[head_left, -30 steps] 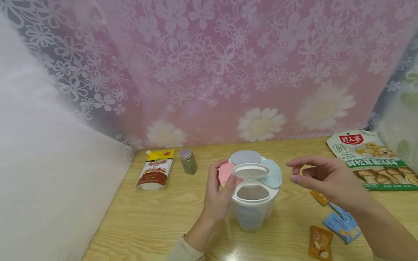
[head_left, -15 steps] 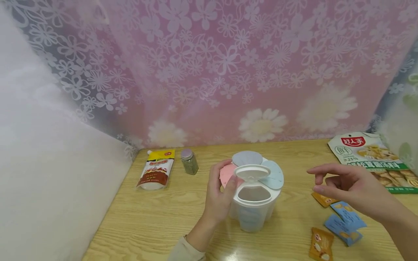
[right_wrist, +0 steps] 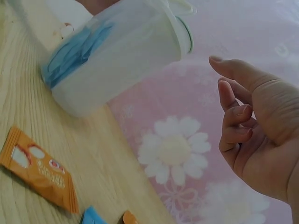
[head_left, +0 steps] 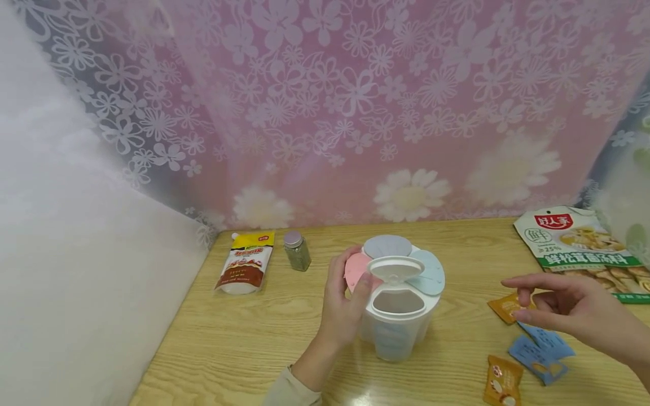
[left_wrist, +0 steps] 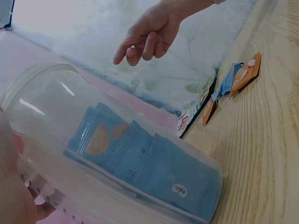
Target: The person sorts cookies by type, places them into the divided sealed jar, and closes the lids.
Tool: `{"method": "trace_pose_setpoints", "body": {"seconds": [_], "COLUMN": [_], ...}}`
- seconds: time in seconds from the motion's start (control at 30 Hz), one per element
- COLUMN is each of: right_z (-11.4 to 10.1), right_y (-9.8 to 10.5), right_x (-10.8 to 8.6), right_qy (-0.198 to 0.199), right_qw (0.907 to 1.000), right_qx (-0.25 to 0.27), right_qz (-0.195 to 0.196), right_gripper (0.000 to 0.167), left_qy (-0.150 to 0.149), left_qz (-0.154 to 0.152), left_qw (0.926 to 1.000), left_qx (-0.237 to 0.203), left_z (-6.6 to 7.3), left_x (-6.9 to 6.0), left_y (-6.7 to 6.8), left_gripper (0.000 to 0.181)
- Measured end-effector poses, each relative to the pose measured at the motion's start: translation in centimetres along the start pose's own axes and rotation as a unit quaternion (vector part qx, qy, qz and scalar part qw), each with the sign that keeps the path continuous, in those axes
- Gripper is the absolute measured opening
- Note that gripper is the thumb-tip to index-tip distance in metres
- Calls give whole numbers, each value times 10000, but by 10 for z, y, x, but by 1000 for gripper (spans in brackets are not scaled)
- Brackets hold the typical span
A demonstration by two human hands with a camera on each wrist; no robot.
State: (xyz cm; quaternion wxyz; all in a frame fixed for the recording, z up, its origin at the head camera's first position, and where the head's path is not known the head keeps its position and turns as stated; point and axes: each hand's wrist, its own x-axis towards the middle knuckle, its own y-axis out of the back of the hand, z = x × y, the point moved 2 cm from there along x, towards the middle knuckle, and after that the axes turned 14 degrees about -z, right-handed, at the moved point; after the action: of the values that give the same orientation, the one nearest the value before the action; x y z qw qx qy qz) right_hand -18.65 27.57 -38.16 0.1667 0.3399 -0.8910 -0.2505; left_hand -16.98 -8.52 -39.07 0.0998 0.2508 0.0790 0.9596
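A clear plastic storage container (head_left: 393, 341) with separate compartments stands on the table, its white top bearing pink, grey and light-blue flip lids. The front white lid (head_left: 395, 270) is raised over an opening. Several blue snack packets (left_wrist: 173, 175) lie inside, seen through the wall in the left wrist view. My left hand (head_left: 340, 310) grips the container's left side, with the thumb over the top near the pink lid. To the right, my right hand (head_left: 574, 307) hovers with loosely bent fingers and holds nothing. Orange packets (head_left: 503, 380) and blue packets (head_left: 538, 361) lie below and beside it.
A green and white mushroom seasoning bag (head_left: 584, 242) lies at the back right. At the back left are a spouted pouch (head_left: 245, 265) and a small glass jar (head_left: 297, 252) of dried herbs. A pink floral curtain (head_left: 315, 129) borders the table (head_left: 244, 349) behind.
My right hand has moved right and slightly down, away from the container toward the loose packets. My left hand keeps its grip on the container.
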Motion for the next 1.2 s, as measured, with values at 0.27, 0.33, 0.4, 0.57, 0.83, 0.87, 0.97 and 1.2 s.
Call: {"method": "trace_pose_setpoints", "body": {"seconds": [0.27, 0.33, 0.4, 0.57, 0.83, 0.87, 0.97, 1.2], "right_z": [18, 23, 28, 47, 70, 73, 83, 100], "right_y": [1, 2, 3, 2, -3, -4, -8, -15], "right_x": [-12, -15, -18, -31, -42, -43, -46, -53], "right_qy": [179, 215, 204, -251, 20, 103, 163, 17], "right_qw": [9991, 9986, 9980, 9981, 9980, 9968, 9912, 9744], "right_qx": [2, 32, 108, 87, 318, 450, 864, 1619], "right_qz": [-379, -473, -580, -554, -552, -655, -994, -1562], "right_gripper": [55, 55, 54, 50, 53, 52, 52, 52], "left_qy": [114, 139, 156, 156, 36, 17, -15, -50], "left_qz": [-54, -63, -77, -77, -67, -65, -63, -113], "left_qw": [9999, 9998, 9998, 9998, 9999, 10000, 9999, 9998], "left_qx": [86, 90, 69, 34, 65, 69, 99, 124], "left_z": [2, 2, 2, 3, 2, 2, 1, 0], "left_x": [0, 0, 0, 0, 0, 0, 0, 1], "left_y": [0, 0, 0, 0, 1, 1, 1, 1], "left_gripper": [43, 42, 41, 41, 41, 41, 40, 40]}}
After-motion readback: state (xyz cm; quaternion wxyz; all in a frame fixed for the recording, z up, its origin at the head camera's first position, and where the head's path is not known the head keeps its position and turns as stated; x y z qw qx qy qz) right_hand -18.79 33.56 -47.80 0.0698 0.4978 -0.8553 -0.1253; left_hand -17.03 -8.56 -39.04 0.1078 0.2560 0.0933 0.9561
